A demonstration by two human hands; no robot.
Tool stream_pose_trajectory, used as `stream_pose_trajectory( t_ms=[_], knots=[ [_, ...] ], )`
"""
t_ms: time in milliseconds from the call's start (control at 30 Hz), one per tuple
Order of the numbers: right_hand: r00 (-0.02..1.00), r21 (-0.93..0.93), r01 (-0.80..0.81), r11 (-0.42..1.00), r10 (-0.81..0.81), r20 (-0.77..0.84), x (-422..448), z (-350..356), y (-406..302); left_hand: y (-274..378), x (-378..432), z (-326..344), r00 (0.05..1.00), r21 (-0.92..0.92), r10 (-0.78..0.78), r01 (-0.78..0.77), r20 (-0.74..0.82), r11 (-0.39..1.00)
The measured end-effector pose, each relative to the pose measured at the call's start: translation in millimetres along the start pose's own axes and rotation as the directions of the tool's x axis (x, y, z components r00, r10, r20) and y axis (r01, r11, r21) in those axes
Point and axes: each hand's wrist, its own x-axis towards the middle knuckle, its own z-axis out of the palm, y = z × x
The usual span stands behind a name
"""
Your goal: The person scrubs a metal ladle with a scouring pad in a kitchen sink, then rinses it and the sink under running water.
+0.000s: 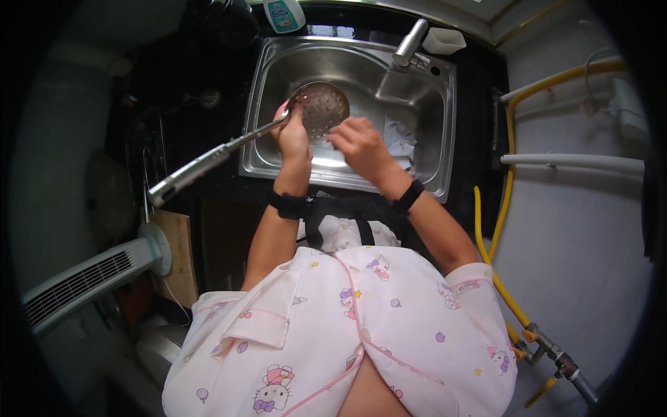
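My left hand [293, 136] grips a metal skimmer by the neck where handle and bowl meet. The skimmer's round perforated bowl [323, 107] is tilted over the stainless steel sink [437, 130]. Its long handle [208, 159] slants down to the left, past the sink's rim. At the bowl's lower right edge is my right hand [359, 143], fingers bent and slightly blurred. Whether those fingers hold anything is hidden. Beyond that hand, a crumpled white piece of cloth or paper [398, 138] lies on the sink floor.
Behind the sink are a faucet [410, 44], a white plastic container [444, 40] and a detergent bottle [284, 15]. Another slotted utensil [208, 98] lies on the dark counter. A tower fan [94, 276] and wooden board [177, 250] stand left; a yellow hose [495, 271] runs along the right.
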Motion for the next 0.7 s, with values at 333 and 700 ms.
stream_pose_trajectory(
  t_ms=[333,700],
  knots=[
    [0.476,0.806,-0.547,0.226,0.876,0.077,-19.4,7.4,25.1,-1.8,20.2,-35.5,0.993,0.115,-0.064,0.052,0.103,0.992],
    [0.39,0.779,-0.493,-0.386,0.703,0.595,-14.8,42.7,-10.6,9.7,57.3,-110.5,0.986,0.069,-0.156,0.151,0.067,0.986]
  ],
)
